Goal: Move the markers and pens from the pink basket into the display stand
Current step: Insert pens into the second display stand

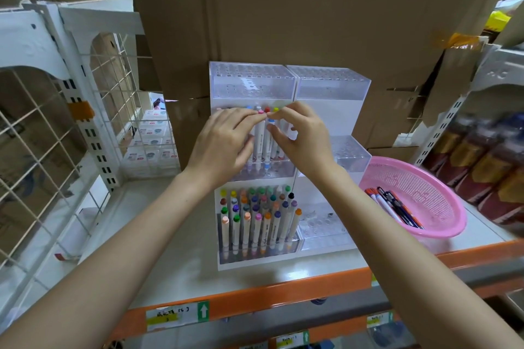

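The clear acrylic display stand (326, 85) has three stepped tiers in two columns. Its bottom left tier is packed with white markers with coloured caps (258, 218). Several markers stand in the middle left tier, where both my hands are. My left hand (224, 144) holds a pink-capped marker (261, 112), forefinger on the cap and thumb by the barrel. My right hand (302, 136) pinches a blue-capped marker (271, 121) right beside it. The pink basket (442, 195) lies tilted at the right with several pens (394, 207) in it.
The stand's right column and top tiers show bare holes. Big cardboard boxes (312, 31) rise behind the stand. A white wire rack (56, 127) is on the left and packed goods (487, 167) on the right. The shelf's orange front edge (255, 295) runs below.
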Tool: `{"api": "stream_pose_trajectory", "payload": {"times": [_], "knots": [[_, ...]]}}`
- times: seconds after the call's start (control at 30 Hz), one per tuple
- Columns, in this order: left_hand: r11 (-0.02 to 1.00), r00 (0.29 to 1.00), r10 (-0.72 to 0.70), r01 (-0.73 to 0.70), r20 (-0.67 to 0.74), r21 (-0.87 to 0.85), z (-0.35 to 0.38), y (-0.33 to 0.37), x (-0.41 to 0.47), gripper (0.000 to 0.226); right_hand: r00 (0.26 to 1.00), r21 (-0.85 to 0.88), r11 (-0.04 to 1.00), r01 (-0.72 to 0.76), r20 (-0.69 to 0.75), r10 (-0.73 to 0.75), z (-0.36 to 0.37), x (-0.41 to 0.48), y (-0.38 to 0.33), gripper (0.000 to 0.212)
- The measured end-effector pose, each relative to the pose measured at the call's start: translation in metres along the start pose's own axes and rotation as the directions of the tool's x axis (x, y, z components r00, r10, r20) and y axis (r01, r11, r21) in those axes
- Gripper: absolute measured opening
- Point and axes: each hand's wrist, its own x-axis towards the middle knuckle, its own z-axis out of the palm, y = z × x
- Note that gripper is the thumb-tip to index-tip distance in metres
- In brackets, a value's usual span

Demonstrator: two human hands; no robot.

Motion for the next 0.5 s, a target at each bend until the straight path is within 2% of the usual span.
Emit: {"api": "stream_pose_trajectory", "payload": {"times": [0.17, 0.33, 0.5], "knots": [[0.999, 0.999, -0.038, 0.038, 0.012, -0.008, -0.003, 0.006, 0.001, 0.042, 0.999, 0.008, 1.0, 0.025, 0.039, -0.026, -0.002, 0.001, 0.004, 0.021], [0.995, 0.996, -0.091, 0.09, 0.01, 0.043, -0.007, 0.017, 0.006, 0.04, 0.996, -0.001, 0.999, 0.048, 0.071, -0.048, -0.012, -0.001, 0.006, 0.04], [0.999, 1.0, 0.011, -0.012, 0.024, 0.044, 0.004, 0.049, 0.017, 0.042, 0.99, -0.115, 0.991, 0.068, 0.127, -0.053, -0.035, -0.015, 0.023, 0.042]]}}
